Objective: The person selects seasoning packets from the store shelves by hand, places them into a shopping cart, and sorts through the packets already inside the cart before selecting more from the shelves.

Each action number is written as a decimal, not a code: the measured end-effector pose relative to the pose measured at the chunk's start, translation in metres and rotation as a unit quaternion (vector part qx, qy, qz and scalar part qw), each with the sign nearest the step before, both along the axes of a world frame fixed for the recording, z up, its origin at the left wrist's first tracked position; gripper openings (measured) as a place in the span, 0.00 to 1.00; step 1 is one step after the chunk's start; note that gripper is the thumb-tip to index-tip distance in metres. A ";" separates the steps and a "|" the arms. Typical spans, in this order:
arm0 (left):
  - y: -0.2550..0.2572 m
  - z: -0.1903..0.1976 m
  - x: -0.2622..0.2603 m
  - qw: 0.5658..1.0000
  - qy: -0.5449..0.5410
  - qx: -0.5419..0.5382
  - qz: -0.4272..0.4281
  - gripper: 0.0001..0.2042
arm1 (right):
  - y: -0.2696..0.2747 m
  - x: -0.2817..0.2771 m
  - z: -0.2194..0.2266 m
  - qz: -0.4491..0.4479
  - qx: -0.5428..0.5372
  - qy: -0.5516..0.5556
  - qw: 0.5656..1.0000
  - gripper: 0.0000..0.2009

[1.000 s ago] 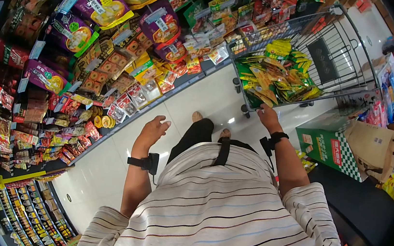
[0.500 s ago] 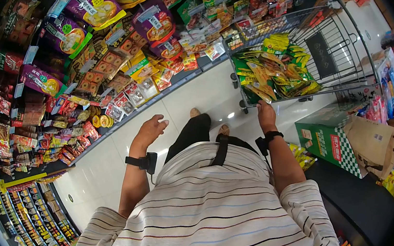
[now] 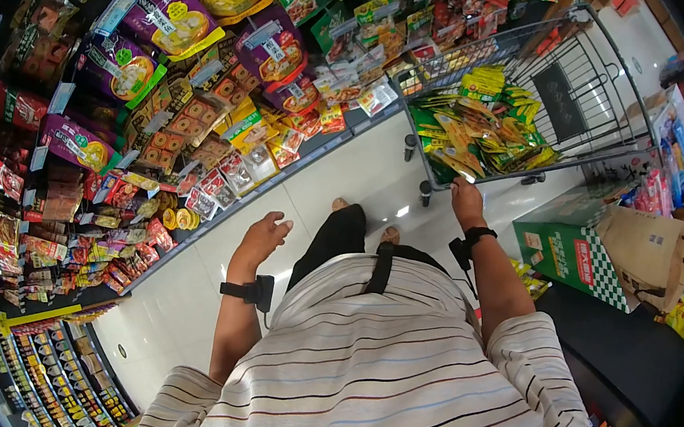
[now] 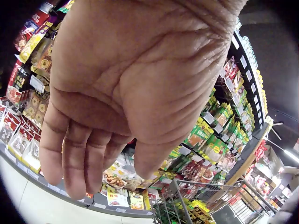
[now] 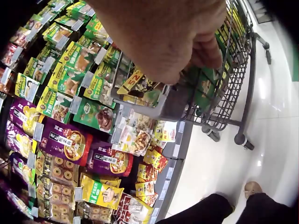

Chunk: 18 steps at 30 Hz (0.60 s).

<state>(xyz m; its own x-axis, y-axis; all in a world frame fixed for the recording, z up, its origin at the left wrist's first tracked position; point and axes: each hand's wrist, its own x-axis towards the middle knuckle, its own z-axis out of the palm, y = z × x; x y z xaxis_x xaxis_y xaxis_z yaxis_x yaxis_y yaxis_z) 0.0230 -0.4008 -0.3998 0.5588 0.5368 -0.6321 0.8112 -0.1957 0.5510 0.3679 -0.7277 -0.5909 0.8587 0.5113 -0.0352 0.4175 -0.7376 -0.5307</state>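
Note:
A shopping cart (image 3: 563, 104) with many green and yellow packets (image 3: 487, 127) stands at the upper right in the head view. The right hand (image 3: 467, 204) grips its near edge; in the right wrist view that hand (image 5: 173, 42) lies over the cart's grey corner (image 5: 175, 103), fingers bent and partly hidden. The left hand (image 3: 260, 242) is in the air beside the hanging goods, holding nothing. Its palm (image 4: 135, 84) fills much of the left wrist view, with fingers loosely bent and thumb apart.
Shelves of hanging packets, including purple bags (image 3: 170, 21), line the left, with a low dark edge (image 3: 279, 174). At the right a green box (image 3: 561, 254) and a brown paper bag (image 3: 650, 249) stand on a dark surface (image 3: 597, 348). The person's feet (image 3: 391, 235) are on the pale floor.
The left hand has dropped slightly and stays empty. The head view has shifted a little back and forth. The right hand remains at the cart's edge.

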 end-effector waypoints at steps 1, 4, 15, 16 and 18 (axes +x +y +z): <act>-0.002 0.001 -0.001 1.000 -0.004 -0.001 -0.001 0.30 | 0.000 0.001 0.000 -0.001 -0.005 0.004 1.000 0.09; -0.006 0.000 -0.001 1.000 -0.013 -0.007 0.002 0.31 | 0.002 0.004 0.000 -0.002 -0.017 0.011 1.000 0.10; 0.034 -0.016 0.029 0.999 0.007 -0.024 -0.034 0.31 | -0.005 -0.004 0.011 0.001 -0.062 0.063 0.996 0.19; 0.037 -0.018 0.039 0.999 0.004 -0.027 -0.043 0.31 | -0.007 -0.003 0.009 0.011 -0.029 0.075 0.997 0.19; 0.047 -0.021 0.064 0.997 0.008 -0.032 -0.065 0.31 | -0.017 -0.001 0.007 0.028 0.037 0.097 0.994 0.20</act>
